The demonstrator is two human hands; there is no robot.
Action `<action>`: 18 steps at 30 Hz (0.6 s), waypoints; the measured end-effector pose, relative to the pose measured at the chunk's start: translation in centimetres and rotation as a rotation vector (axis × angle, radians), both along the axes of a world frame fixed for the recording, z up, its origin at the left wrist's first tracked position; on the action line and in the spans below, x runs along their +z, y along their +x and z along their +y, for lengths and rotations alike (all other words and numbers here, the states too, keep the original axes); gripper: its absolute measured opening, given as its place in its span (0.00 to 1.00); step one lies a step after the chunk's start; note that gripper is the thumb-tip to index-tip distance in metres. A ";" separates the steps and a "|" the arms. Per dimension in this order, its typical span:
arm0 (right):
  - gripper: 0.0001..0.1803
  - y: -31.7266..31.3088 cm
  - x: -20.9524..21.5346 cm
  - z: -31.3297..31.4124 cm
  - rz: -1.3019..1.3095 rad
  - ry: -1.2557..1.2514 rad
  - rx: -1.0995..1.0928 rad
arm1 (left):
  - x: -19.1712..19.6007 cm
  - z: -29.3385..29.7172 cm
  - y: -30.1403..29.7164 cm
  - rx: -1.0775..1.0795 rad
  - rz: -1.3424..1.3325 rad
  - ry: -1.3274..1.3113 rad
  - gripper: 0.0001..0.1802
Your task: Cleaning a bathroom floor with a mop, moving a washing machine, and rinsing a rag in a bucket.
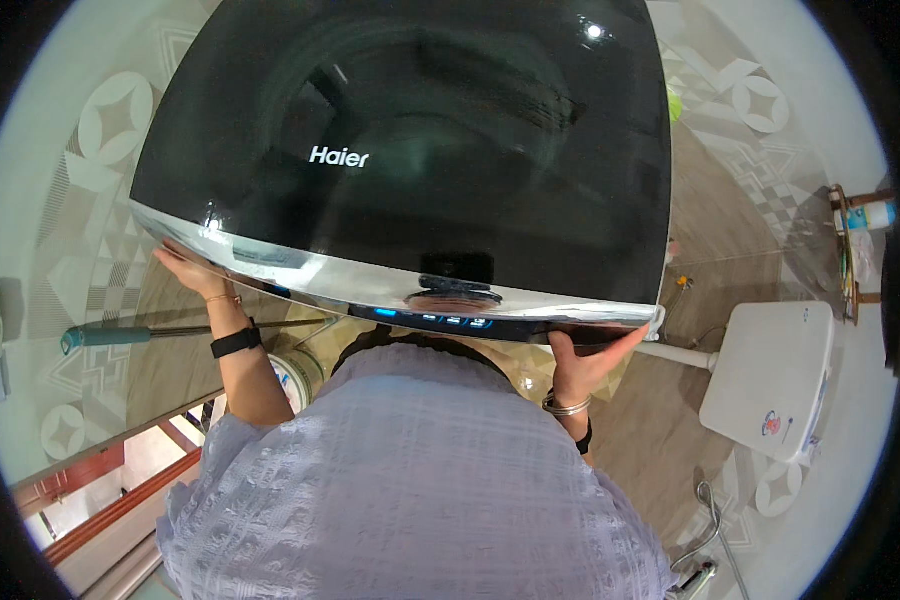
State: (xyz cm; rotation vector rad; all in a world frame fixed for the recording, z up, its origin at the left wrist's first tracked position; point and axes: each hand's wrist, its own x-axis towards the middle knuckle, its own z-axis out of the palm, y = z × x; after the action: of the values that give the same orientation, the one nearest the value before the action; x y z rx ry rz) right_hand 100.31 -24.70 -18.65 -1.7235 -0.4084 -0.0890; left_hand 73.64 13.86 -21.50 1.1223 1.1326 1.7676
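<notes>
A top-loading washing machine with a dark glossy lid and a silver front trim fills the upper middle of the head view. Small blue lights glow on its front control panel. My left hand grips the front left corner from below; some of its fingers are hidden by the trim. At the front right corner, my right hand holds the lower edge, thumb up against the front and fingers stretched along the side. The lid is down.
To the right, a white toilet cistern stands beside a white pipe. A hose hangs at lower right, and a wall shelf holds bottles. Left of me lies a teal-handled pole, near a round bucket.
</notes>
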 end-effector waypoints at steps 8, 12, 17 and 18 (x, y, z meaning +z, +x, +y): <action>0.58 0.1 0.0 0.2 -0.111 -0.051 -0.005 | 1.0 -0.7 0.9 0.006 -0.088 -0.015 0.32; 0.58 0.0 -0.1 0.2 -0.113 -0.048 -0.009 | 0.2 -0.1 0.2 0.001 -0.092 -0.041 0.32; 0.58 -0.1 -0.3 0.1 -0.081 -0.064 -0.029 | 0.6 -0.3 0.4 0.019 -0.058 -0.034 0.32; 0.58 -0.1 -0.2 0.1 -0.085 -0.061 -0.029 | 0.7 -0.4 0.5 0.019 -0.058 -0.034 0.32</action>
State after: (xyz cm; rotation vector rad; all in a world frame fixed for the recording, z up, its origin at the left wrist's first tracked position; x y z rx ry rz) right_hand 100.21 -24.58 -18.86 -1.7904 -0.4535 -0.1729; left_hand 74.15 13.49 -20.77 1.0366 1.1382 1.7775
